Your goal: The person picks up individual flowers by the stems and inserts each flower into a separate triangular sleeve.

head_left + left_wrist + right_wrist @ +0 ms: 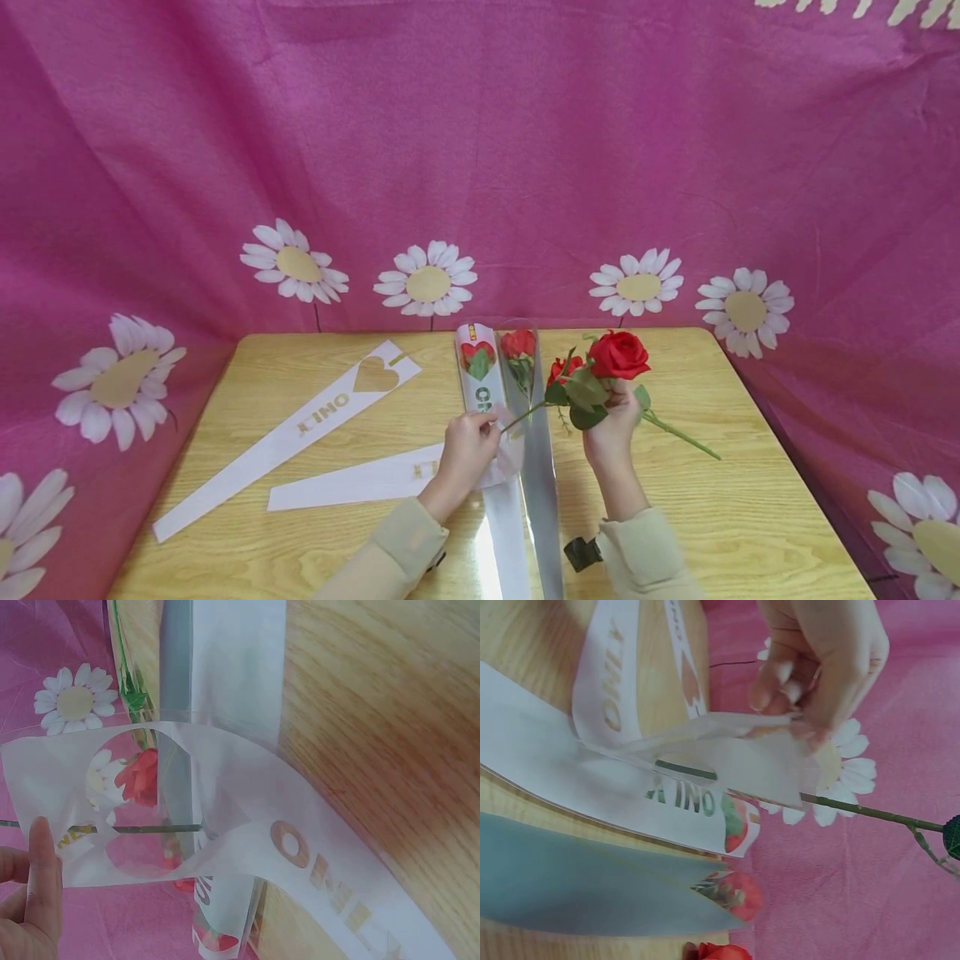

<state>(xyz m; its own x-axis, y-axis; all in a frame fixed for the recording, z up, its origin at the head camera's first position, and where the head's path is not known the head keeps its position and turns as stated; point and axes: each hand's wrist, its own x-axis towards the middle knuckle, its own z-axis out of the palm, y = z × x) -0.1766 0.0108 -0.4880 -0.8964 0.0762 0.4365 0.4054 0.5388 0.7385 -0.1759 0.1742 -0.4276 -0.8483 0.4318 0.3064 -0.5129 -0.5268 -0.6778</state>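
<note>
My left hand [467,454] pinches the mouth end of a white flower sleeve [352,483], marked with gold letters and a clear heart-shaped window [139,802]. My right hand [615,425] grips a red rose [618,354] just under its bloom and leaves. The rose's green stem [870,812] points left and runs into the sleeve's mouth, its cut end showing through the plastic. In the right wrist view, the left fingers [810,697] hold the sleeve's edge. A second red rose [564,369] lies behind my right hand, its stem stretching right.
Two wrapped roses lie side by side at the table's middle, one in a white sleeve [504,525], the other in a grey-backed clear sleeve [542,483]. Another white sleeve [277,446] lies flat at left. A pink daisy-patterned cloth [480,167] surrounds the wooden table [750,517].
</note>
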